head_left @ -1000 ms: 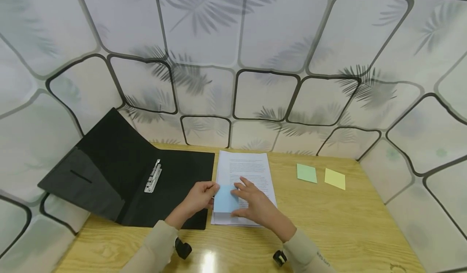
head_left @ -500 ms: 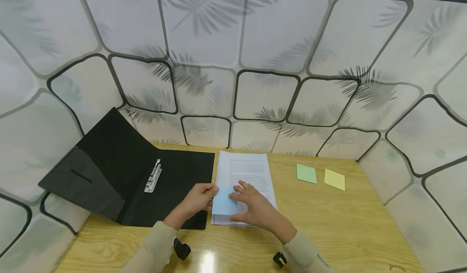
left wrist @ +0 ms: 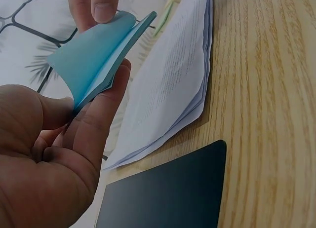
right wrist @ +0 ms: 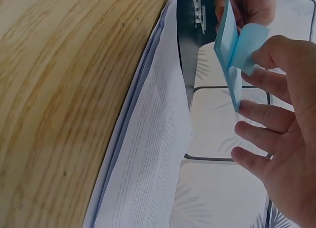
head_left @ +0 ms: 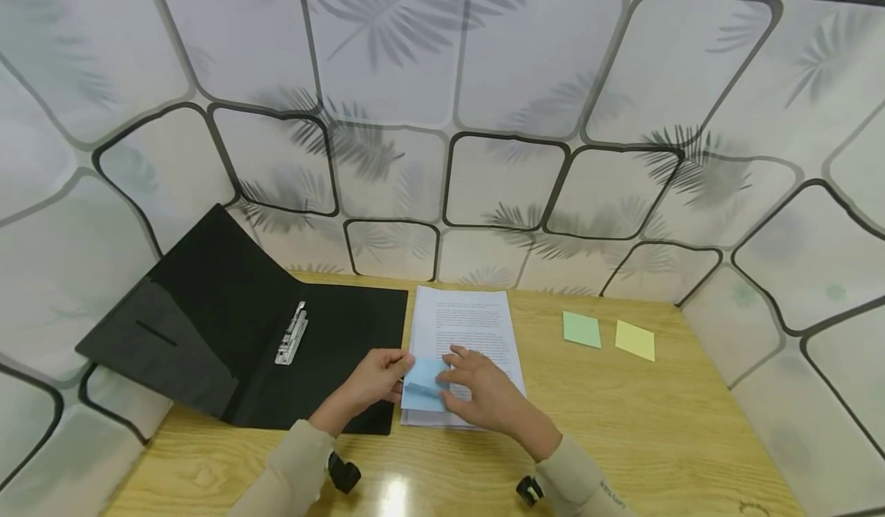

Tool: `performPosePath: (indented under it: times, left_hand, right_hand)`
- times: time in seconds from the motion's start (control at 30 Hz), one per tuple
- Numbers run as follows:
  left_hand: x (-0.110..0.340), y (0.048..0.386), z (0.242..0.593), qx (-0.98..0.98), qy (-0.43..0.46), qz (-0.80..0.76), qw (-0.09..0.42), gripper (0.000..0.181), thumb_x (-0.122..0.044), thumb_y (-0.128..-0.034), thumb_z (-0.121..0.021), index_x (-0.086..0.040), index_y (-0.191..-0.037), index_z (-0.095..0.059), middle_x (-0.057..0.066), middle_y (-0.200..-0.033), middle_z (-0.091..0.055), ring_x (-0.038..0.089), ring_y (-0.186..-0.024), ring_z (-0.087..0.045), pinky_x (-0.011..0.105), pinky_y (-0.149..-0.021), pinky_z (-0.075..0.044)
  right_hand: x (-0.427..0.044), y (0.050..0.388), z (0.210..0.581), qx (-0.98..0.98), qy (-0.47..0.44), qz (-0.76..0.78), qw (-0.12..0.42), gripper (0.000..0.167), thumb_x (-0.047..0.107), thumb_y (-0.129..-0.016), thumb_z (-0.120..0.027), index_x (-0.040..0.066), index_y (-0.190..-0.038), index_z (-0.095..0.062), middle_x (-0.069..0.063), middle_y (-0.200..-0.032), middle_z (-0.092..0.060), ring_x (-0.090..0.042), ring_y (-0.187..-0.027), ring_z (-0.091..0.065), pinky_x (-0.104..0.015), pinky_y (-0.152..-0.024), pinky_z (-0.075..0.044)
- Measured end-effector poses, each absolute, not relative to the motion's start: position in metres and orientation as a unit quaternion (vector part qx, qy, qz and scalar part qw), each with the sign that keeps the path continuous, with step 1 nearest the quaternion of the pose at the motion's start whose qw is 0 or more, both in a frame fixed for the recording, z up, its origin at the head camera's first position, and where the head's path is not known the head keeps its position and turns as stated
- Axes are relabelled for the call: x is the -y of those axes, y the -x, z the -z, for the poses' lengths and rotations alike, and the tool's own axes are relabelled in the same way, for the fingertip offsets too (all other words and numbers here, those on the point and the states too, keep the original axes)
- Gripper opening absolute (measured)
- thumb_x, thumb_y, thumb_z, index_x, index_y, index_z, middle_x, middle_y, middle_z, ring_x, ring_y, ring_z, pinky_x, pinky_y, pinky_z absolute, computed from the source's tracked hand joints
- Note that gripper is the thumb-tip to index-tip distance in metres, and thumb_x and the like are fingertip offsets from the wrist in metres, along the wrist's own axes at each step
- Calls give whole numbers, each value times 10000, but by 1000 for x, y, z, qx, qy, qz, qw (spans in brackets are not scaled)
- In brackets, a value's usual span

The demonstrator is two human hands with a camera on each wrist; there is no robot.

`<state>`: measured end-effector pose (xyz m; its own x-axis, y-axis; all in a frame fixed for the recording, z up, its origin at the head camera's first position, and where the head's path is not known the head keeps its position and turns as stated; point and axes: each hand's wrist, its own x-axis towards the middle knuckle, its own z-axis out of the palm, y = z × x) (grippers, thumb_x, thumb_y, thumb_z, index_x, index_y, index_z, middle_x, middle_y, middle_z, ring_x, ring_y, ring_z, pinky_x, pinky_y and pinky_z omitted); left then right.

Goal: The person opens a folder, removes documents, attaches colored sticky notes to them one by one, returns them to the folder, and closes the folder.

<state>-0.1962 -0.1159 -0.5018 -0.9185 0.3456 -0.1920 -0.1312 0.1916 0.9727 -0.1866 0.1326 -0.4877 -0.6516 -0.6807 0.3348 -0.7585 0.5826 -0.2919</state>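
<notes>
My left hand (head_left: 369, 382) pinches a light blue sticky note pad (left wrist: 124, 50) by one edge, between thumb and fingers. The pad is held up over the lower left part of a stack of printed paper (head_left: 473, 313). Its top sheet (right wrist: 251, 43) is lifted and curls away from the rest of the pad. Thumb and index finger of my right hand (head_left: 484, 394) pinch that sheet's free edge, while the other fingers are spread beside the pad, as the right wrist view shows.
Left of the papers lies an open black folder (head_left: 346, 325) with a metal clip (head_left: 292, 336); its cover leans up against the patterned wall (head_left: 394, 179). A green sticky note (head_left: 581, 329) and a yellow one (head_left: 634, 340) lie on the wooden table (head_left: 657, 432) to the right.
The pad has come slightly down toward me. Its top sheet, flat earlier, is now bent up by my right fingers. Folder, papers and the loose notes are unmoved.
</notes>
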Motion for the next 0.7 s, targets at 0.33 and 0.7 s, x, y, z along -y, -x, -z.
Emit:
performPosePath:
  times: [0.33, 0.7]
  left_hand:
    - [116, 197, 502, -737, -47, -644, 199, 394, -208, -1141, -487, 85, -1361, -630, 57, -917, -757, 108, -745, -718, 286, -659, -628]
    - [116, 199, 500, -643, -45, -719, 259, 464, -125, -1115, -397, 87, -1520, -475, -21, -840, -684, 42, -686, -665, 229, -674, -584]
  right_hand:
    - [-136, 189, 493, 853, -441, -216, 176, 157, 141, -863, -800, 121, -1018, -816, -95, -1252, -773, -275, -1171, -722, -438, -979, -609]
    - [-135, 198, 497, 841, -395, -285, 236, 163, 7, -869, -836, 41, -1024, -801, -118, -1081, -809, -250, -980, -769, -361, -832, -647]
